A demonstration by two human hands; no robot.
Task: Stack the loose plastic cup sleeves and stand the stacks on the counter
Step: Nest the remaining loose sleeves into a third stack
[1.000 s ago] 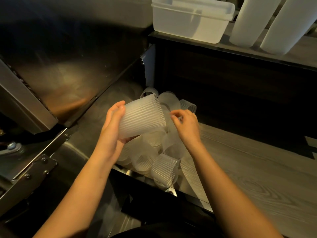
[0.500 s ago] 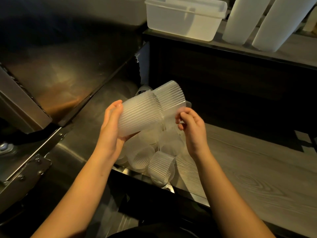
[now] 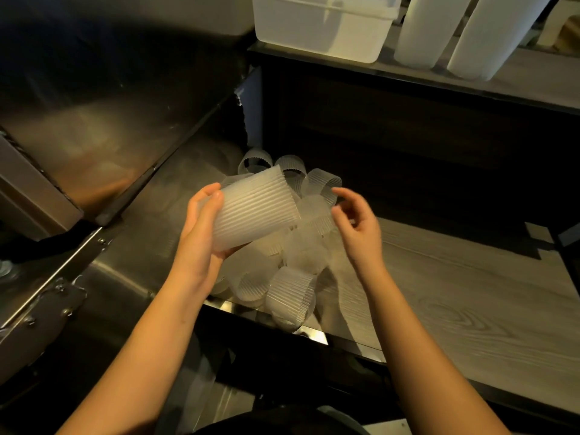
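Left hand (image 3: 201, 237): we see it clamped around the nested stack (image 3: 255, 208), centre frame, tipped on its side so the wide mouth faces right (ready, we judge, for the next sleeve).
Right hand (image 3: 357, 227): empty, fingers loosely spread beside that mouth.
Loose sleeves (image 3: 292, 293): heaped below on the tabletop (image 3: 455, 293).

Bare left hand (image 3: 201, 237), bare right hand (image 3: 361, 230)

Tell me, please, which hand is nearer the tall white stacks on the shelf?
Right. The right hand is below-left of the tall white stacks; the left hand, gripping ribbed sleeves, is farther left.
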